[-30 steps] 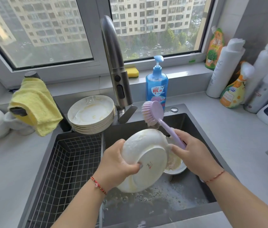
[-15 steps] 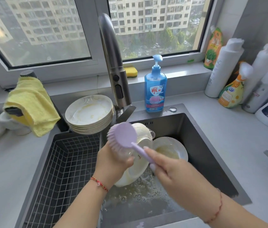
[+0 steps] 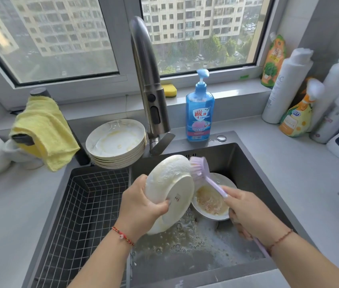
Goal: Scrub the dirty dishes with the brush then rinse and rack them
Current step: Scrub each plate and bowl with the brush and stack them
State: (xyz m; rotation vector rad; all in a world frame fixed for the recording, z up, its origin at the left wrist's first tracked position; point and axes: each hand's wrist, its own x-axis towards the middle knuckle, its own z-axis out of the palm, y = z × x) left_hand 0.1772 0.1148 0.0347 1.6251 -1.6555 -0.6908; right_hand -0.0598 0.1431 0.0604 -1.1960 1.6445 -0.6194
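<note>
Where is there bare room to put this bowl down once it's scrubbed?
The wire rack left of the sink shows bare mesh. Grey counter between sink and bottles is free. Crowded: sink floor, with a dirty bowl and suds.

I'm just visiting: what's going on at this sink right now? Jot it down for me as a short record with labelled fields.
Activity: scrubbing the soapy back of a white plate
Left hand: grips the plate, tilted over the sink
Right hand: holds the purple brush, head against the plate's upper edge
In the sink: a dirty bowl, foamy water
Waiting: stack of dirty plates behind the wire rack
Rack: no dishes visible in it
Faucet: no water visible running
Soap: blue pump bottle behind the sink
</note>
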